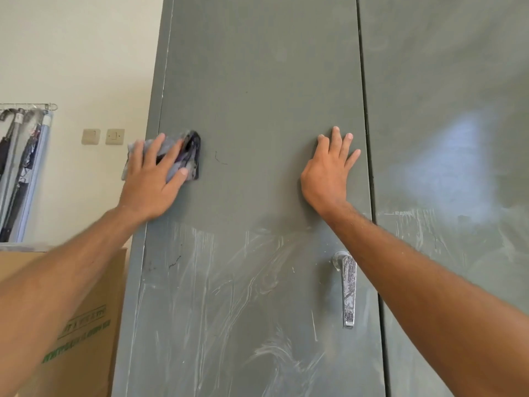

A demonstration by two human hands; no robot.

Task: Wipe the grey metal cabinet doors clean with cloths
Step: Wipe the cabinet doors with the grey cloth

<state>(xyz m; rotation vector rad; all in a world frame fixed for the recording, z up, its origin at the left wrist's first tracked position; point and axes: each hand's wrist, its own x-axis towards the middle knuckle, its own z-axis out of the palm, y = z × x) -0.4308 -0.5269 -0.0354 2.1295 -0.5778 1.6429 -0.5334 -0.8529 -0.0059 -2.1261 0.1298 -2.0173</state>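
A cream wall (86, 53) is seen as the backdrop. Two beige wall switches (103, 136) are mounted side by side on it. To the left of the switches, a metal rail (28, 106) is fixed to the wall, and folded umbrellas (20, 173) in dark and pale blue covers are hung from it. Below the switches, a brown cardboard box (94, 325) with green printing is observed; the lettering cannot be read.

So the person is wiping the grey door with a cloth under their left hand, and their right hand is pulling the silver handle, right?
Not quite. The head view shows the right hand pressed flat on the grey door, well above the silver handle, not touching it. The rest is right: the left hand presses a cloth against that door.
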